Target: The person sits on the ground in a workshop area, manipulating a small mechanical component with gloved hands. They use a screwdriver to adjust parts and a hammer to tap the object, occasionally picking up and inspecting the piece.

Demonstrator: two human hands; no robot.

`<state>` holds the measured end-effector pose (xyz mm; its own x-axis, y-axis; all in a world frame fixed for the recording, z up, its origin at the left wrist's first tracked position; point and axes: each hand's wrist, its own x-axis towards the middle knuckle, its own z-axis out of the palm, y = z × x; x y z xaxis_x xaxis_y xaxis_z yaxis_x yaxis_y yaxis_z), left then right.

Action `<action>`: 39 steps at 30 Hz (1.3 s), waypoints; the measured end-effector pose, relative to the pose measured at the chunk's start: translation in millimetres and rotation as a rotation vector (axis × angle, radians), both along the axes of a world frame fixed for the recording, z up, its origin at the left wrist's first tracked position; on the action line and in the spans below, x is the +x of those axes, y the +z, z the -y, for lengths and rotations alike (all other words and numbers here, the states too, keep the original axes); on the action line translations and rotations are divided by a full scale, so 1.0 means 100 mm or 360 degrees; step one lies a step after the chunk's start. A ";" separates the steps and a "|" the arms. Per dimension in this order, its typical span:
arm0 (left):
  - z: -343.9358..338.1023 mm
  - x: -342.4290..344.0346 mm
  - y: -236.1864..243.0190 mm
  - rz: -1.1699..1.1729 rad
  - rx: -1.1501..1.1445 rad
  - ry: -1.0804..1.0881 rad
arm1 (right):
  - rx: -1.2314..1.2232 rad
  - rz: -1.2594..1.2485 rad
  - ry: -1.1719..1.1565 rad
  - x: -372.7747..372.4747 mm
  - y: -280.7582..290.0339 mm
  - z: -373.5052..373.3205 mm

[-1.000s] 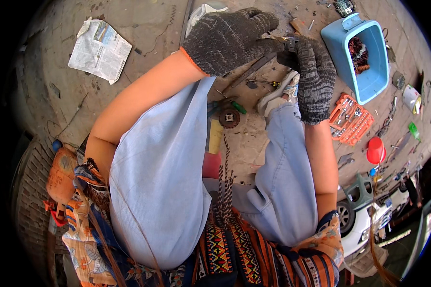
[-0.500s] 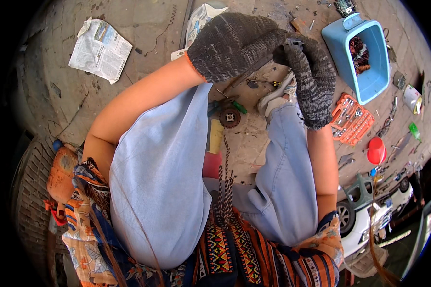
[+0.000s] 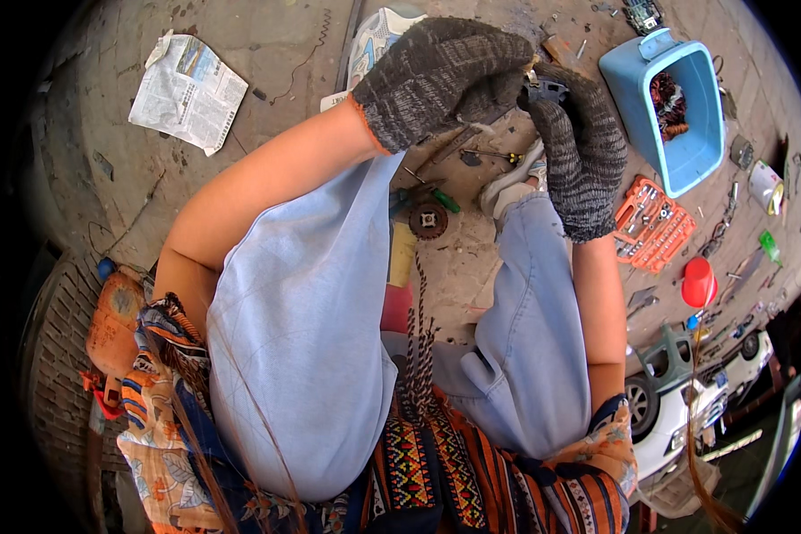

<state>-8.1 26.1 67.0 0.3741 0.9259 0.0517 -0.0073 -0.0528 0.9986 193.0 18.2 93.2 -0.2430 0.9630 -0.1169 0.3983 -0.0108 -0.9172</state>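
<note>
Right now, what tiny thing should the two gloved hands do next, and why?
Probably hold the small dark metal part steady with the right hand and bring the left hand in for a firmer grip. Both gloves meet around the part above the floor, and the thick knit hides most of it, so it could slip.

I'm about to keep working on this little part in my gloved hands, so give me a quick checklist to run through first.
1. Gloves on both hands: ok, left hand and right hand both gloved.
2. Grip on the small dark part: ok, pinched between both hands.
3. Part's condition: cannot tell, mostly hidden by the gloves.
4. Socket set within reach: ok, open on the ground beside the right hand.
5. Blue bin upright: ok.
6. Loose tools underfoot: not ok, a screwdriver and bits lie between the knees.
</note>
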 end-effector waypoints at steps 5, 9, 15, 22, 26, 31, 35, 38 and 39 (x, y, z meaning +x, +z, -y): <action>-0.01 -0.03 0.01 -0.0127 0.0315 0.0068 | -0.0070 0.0076 0.0030 -0.02 0.10 0.01; 0.02 -0.01 0.33 -0.0209 0.0656 -0.0146 | -0.0217 -0.0146 -0.0218 0.00 0.14 0.09; 0.05 -0.06 0.36 -0.0785 0.1093 -0.0470 | -0.0174 -0.0105 -0.0092 0.22 0.34 0.07; 0.15 -0.10 0.23 -0.0838 0.1126 -0.0495 | 0.0004 0.0226 0.0050 0.13 0.31 0.03; 0.06 0.01 0.27 -0.0797 0.1307 -0.0350 | 0.0181 0.0582 0.0004 0.12 0.40 0.06; 0.15 0.02 0.48 -0.1091 0.1523 -0.0381 | 0.0084 0.0498 -0.0028 0.04 0.39 0.13; 0.09 0.07 0.56 -0.1177 0.1664 -0.0392 | 0.0460 0.0563 -0.0023 0.11 0.38 0.15; 0.14 0.06 0.66 -0.1269 0.1633 -0.0381 | 0.0313 0.0303 -0.0114 0.04 0.38 0.14; 0.11 0.07 0.65 -0.1256 0.1640 -0.0386 | 0.0264 0.0337 -0.0147 0.04 0.40 0.14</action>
<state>-1.6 15.1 131.7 0.7782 0.4995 0.3807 0.4374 -0.8660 0.2423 197.2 4.3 133.2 -0.1406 0.9901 0.0052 0.5857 0.0874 -0.8058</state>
